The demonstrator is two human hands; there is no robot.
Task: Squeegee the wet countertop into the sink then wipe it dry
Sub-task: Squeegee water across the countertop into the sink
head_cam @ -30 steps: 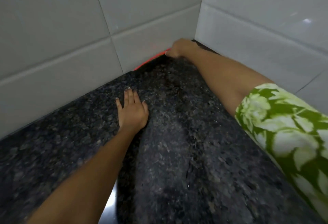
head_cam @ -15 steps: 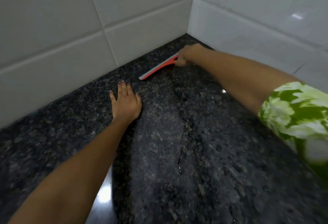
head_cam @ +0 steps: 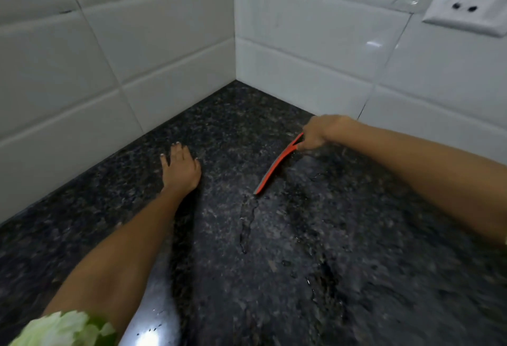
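The countertop [head_cam: 274, 277] is dark speckled granite, wet, with thin water trails running down its middle. An orange squeegee [head_cam: 275, 166] with a grey blade lies edge-down on it, angled from upper right to lower left. My right hand [head_cam: 319, 131] grips its handle end, near the right wall. My left hand [head_cam: 181, 167] rests flat on the granite with fingers spread, to the left of the squeegee and apart from it. No sink is in view.
White tiled walls [head_cam: 137, 57] meet in a corner [head_cam: 234, 79] behind the counter. A white wall socket [head_cam: 469, 0] sits high on the right wall. A bright light reflection [head_cam: 149, 333] shows on the counter near the bottom edge.
My right hand has pulled the squeegee out of the wall corner and toward me and to the right, turning the blade steeper. My left hand stays pressed on the counter.
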